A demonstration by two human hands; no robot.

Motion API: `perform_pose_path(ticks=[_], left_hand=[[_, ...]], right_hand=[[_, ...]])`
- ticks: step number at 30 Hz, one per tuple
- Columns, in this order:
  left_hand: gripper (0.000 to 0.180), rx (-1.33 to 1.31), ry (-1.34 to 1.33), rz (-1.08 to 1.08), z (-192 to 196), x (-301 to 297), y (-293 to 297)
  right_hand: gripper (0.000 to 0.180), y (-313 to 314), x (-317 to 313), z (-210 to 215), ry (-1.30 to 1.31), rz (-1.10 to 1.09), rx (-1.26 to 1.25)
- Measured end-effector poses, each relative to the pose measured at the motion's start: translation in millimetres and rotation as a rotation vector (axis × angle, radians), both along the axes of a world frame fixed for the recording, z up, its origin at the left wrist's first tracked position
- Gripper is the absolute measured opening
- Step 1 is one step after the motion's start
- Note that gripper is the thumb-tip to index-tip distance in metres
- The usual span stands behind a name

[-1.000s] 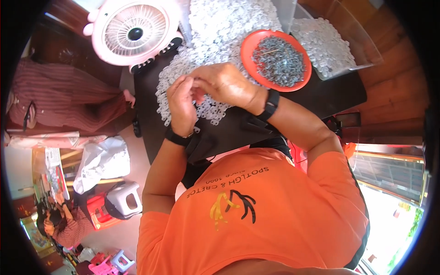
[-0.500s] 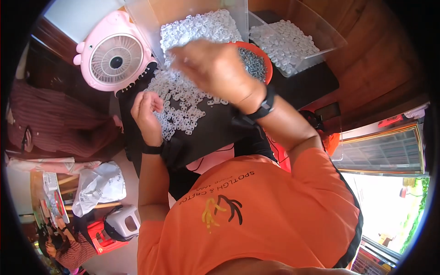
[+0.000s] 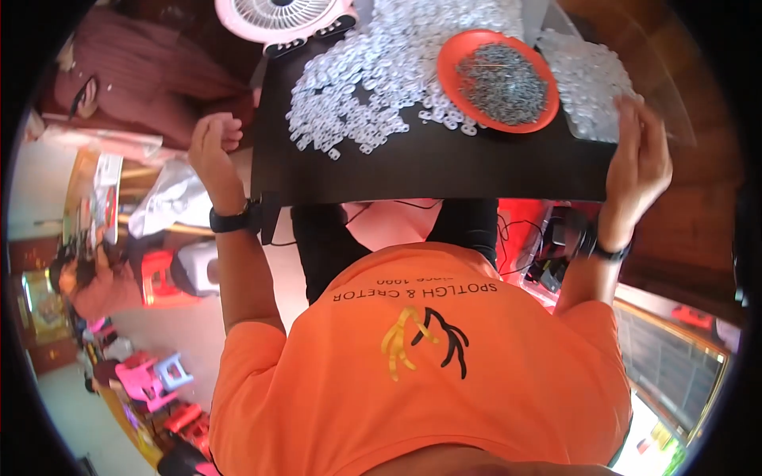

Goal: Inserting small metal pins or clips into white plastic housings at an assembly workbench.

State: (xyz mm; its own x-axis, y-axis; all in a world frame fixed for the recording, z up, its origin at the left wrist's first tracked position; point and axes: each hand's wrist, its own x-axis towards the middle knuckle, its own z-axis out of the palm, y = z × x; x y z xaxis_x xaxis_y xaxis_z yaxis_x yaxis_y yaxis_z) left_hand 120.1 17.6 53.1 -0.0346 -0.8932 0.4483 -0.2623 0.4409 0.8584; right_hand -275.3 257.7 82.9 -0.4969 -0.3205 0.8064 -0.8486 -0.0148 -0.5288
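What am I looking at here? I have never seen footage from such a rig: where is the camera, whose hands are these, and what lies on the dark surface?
There is no machine here. A person wears a wide fisheye camera on the head, looking down, so the orange shirt fills the bottom and straight edges bend near the rim. The left hand is raised beside the left edge of the black table, fingers loosely curled, with no object visible in it. The right hand is at the table's right corner, next to a clear bag of small white plastic pieces; whether it grips anything cannot be told. On the table lie a loose heap of white plastic rings and an orange plate of small grey metal parts. A pink fan stands at the far edge.
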Motion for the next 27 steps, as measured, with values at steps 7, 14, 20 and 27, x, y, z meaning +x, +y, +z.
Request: perform_pose_path(ticks=[7,14,20,27], left_hand=[[0.037,0.225,-0.309,0.119,-103,80,0],[0.036,0.244,-0.467,0.207,-124,75,-8],[0.033,0.063,-0.616,0.174,-129,80,-12],[0.025,-0.045,-0.748,0.149,-146,97,-30]], right_hand=[[0.013,29,13,-86,-0.537,0.246,0.182],[0.006,19,7,-108,-0.351,0.26,0.361],[0.007,16,3,-116,-0.358,0.208,0.309],[0.011,15,1,-117,-0.249,0.137,0.281]])
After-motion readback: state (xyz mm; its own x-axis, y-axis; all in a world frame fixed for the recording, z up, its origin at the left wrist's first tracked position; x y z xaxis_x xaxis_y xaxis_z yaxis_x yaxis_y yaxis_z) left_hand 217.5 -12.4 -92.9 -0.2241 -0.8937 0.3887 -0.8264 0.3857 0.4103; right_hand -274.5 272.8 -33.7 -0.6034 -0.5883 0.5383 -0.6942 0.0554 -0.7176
